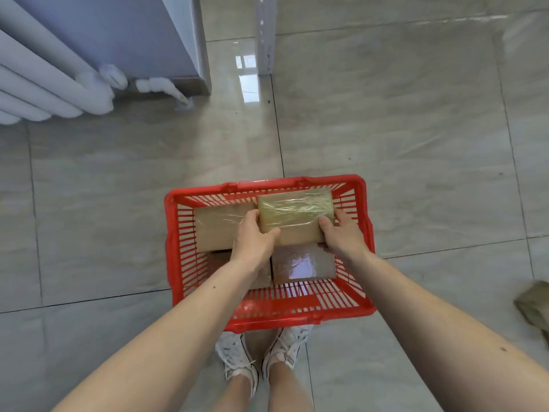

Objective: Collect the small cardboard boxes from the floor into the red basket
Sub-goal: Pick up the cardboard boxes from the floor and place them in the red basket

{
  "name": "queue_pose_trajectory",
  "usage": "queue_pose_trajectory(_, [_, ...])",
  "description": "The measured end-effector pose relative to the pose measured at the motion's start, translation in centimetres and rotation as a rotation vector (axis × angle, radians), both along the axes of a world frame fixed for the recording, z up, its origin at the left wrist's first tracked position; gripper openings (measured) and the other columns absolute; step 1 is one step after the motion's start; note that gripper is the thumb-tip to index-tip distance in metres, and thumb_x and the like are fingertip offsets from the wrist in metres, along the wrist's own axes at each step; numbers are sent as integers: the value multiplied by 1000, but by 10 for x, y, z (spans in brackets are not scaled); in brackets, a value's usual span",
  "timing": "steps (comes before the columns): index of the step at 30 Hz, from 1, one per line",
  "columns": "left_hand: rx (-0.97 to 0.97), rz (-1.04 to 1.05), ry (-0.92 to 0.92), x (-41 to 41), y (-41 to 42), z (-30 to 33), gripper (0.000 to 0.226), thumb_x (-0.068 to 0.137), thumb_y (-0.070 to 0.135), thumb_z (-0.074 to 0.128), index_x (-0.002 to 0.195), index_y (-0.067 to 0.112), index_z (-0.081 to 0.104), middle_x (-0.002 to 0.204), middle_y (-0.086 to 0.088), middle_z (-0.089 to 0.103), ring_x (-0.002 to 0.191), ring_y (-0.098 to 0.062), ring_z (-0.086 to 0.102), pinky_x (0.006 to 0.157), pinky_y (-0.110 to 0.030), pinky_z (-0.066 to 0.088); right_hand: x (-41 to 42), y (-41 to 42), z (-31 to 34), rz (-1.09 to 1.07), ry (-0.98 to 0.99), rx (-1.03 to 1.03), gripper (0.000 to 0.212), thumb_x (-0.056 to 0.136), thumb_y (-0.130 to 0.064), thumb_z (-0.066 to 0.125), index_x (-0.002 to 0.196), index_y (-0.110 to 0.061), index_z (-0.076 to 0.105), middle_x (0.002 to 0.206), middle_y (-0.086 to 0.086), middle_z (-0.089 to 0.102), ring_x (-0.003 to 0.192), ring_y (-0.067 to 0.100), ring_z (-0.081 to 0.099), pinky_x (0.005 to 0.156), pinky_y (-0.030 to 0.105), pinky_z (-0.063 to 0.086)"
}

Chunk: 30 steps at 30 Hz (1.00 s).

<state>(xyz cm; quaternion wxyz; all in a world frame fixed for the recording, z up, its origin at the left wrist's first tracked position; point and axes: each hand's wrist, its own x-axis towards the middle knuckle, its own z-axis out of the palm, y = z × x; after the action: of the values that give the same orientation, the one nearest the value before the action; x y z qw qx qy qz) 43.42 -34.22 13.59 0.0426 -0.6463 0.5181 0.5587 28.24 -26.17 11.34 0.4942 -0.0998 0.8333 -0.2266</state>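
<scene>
Both hands, the left hand (255,236) and right hand (341,233), curl their fingers round the ends of a film-wrapped box (294,208) held over the red basket (175,233), best lowered level onto the boxes (219,230) lying beneath the fingers, releasing only once seated.

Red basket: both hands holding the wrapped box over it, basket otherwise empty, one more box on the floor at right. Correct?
Not empty. The head view shows the red basket already holding other cardboard boxes beneath the wrapped box. The rest stands: the left hand and right hand grip it, and a floor box lies at right.
</scene>
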Motion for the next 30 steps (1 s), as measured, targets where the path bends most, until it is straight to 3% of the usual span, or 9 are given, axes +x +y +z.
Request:
queue_pose_trajectory(5, [-15,-60,-76,3,17,-59,52,91,25,62,139,13,48,134,-5,44,112,-21,55,100,-24,38,4,11,-68,38,-11,8,37,100,-27,47,137,-22,50,118,-1,59,115,29,61,97,51,53])
queue_pose_trajectory(11, [-132,-210,-148,0,22,-86,59,93,28,61,145,9,40,140,-8,40,131,-26,42,109,-37,35,5,10,-104,1,-42,6,43,100,-29,44,142,-23,45,128,1,60,117,26,59,102,50,50])
queue_pose_trajectory(15, [-128,-254,-185,-7,16,-92,66,96,29,57,151,7,29,139,-8,35,135,-25,35,110,-33,31,1,3,-115,23,-48,18,59,95,-35,41,153,-31,28,142,4,55,120,29,58,102,51,50])
queue_pose_trajectory(19, [-89,-249,-203,-11,12,-89,60,95,28,57,148,10,34,135,-9,34,130,-29,41,110,-36,35,-1,1,-110,17,-135,15,70,96,-30,42,154,-43,4,154,1,41,131,31,51,107,53,45])
queue_pose_trajectory(23, [-77,-272,-222,-12,8,-64,63,94,31,58,149,15,33,142,-9,36,135,-28,39,112,-39,33,-10,11,-85,65,-168,91,68,91,-38,46,152,-29,17,155,7,38,134,34,49,110,55,41])
queue_pose_trajectory(30, [-162,-408,-217,-39,-6,44,48,95,35,56,137,13,48,144,-7,40,136,-26,36,110,-39,32,-33,8,37,154,-10,53,42,101,-18,42,142,-9,44,135,14,58,120,34,58,103,46,46])
